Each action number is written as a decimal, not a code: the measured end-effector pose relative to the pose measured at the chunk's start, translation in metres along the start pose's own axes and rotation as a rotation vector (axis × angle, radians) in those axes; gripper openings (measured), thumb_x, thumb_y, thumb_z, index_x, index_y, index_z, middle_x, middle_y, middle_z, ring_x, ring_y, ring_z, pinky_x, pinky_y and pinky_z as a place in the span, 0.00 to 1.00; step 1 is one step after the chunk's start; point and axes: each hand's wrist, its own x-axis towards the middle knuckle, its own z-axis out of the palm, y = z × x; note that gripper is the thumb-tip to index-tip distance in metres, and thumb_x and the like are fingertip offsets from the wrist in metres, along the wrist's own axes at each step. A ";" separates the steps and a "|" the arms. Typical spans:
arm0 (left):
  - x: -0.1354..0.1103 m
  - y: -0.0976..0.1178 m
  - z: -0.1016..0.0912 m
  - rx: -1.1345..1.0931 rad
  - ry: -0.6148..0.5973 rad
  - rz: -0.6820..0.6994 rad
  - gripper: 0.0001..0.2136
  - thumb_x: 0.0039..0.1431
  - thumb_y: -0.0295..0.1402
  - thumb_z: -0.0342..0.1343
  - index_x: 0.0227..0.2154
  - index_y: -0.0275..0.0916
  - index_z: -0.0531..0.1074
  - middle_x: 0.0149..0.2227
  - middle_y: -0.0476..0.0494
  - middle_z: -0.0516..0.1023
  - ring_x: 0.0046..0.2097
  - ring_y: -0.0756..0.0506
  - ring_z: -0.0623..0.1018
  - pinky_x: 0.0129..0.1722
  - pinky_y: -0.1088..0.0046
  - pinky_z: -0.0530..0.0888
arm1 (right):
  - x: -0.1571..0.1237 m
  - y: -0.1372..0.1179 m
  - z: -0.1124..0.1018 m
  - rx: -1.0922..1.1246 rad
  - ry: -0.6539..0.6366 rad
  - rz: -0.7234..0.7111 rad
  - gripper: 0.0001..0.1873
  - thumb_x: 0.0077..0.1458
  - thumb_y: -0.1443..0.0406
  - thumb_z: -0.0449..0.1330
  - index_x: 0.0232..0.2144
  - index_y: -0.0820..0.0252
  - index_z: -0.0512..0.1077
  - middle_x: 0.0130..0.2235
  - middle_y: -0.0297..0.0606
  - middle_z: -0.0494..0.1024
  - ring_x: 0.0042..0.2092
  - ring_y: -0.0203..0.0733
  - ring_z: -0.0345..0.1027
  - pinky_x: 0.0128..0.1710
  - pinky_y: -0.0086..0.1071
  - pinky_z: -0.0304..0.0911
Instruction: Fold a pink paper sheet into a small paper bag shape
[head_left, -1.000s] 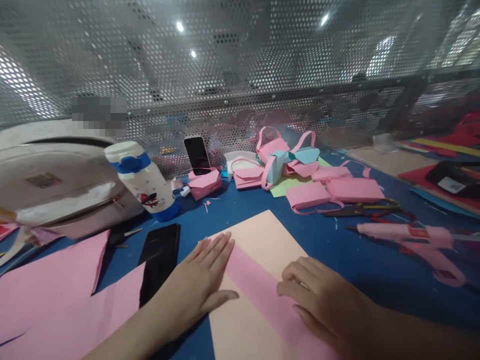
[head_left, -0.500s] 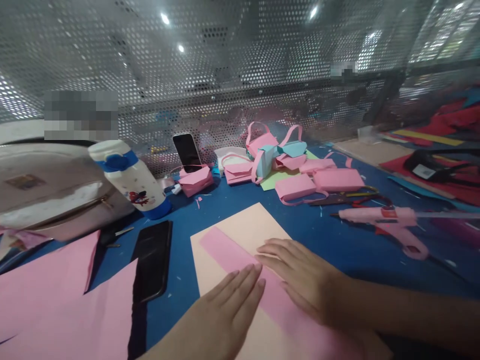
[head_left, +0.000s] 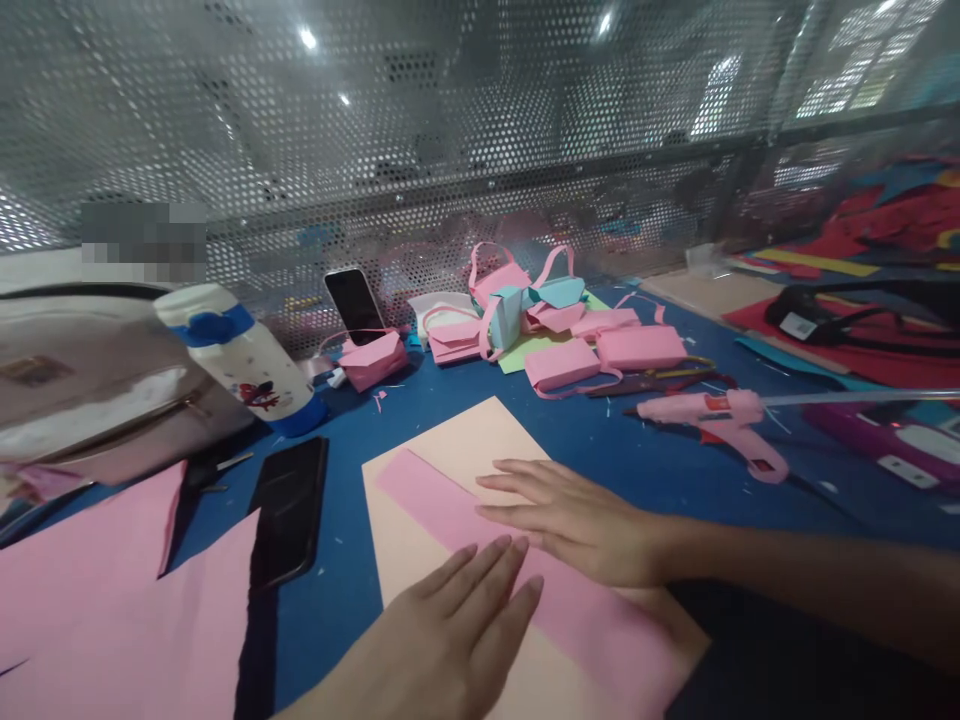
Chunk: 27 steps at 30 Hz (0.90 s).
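A long pink paper strip (head_left: 427, 500) lies slantwise over a cream sheet of paper (head_left: 487, 430) on the blue table. My left hand (head_left: 457, 620) rests flat on the strip and the sheet, its fingers stretched out toward the strip's middle. Beside it, my right hand (head_left: 577, 520) is spread over the strip's upper edge, fingers apart and pointing left. The fingertips of the two hands are close together. Neither hand grips anything. The strip's near end curves up a little at the lower right.
Behind the sheet are several small pink paper bags (head_left: 562, 365) and a blue one (head_left: 506, 315). A pink glue gun (head_left: 712, 410) lies right. Left are a black phone (head_left: 289, 510), pink sheets (head_left: 150, 640), a bottle (head_left: 240, 355) and a light bag (head_left: 97, 370). Another phone (head_left: 354, 305) leans behind.
My right hand has shifted slightly left and up along the strip, its fingers spread wider. The left hand stays on the paper nearly in place. The whole view has shifted a little.
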 end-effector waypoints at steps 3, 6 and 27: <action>0.000 0.005 0.003 -0.009 0.044 -0.006 0.39 0.62 0.56 0.43 0.65 0.29 0.52 0.62 0.21 0.60 0.63 0.28 0.62 0.56 0.51 0.69 | -0.001 0.001 0.002 -0.028 0.009 -0.016 0.24 0.68 0.66 0.44 0.65 0.52 0.56 0.68 0.33 0.54 0.69 0.43 0.37 0.67 0.47 0.38; 0.003 0.012 0.003 -0.020 0.050 -0.016 0.36 0.63 0.54 0.44 0.66 0.33 0.51 0.61 0.22 0.62 0.63 0.26 0.62 0.55 0.47 0.69 | -0.002 0.001 0.003 -0.054 0.034 -0.055 0.25 0.66 0.69 0.45 0.64 0.54 0.57 0.67 0.34 0.56 0.69 0.41 0.40 0.67 0.45 0.39; 0.049 0.056 -0.018 -0.248 -0.043 0.137 0.23 0.72 0.32 0.35 0.67 0.31 0.46 0.68 0.41 0.48 0.68 0.46 0.51 0.66 0.67 0.53 | -0.006 -0.002 0.006 -0.180 0.064 -0.114 0.26 0.64 0.72 0.45 0.63 0.59 0.60 0.66 0.36 0.58 0.67 0.44 0.46 0.65 0.45 0.44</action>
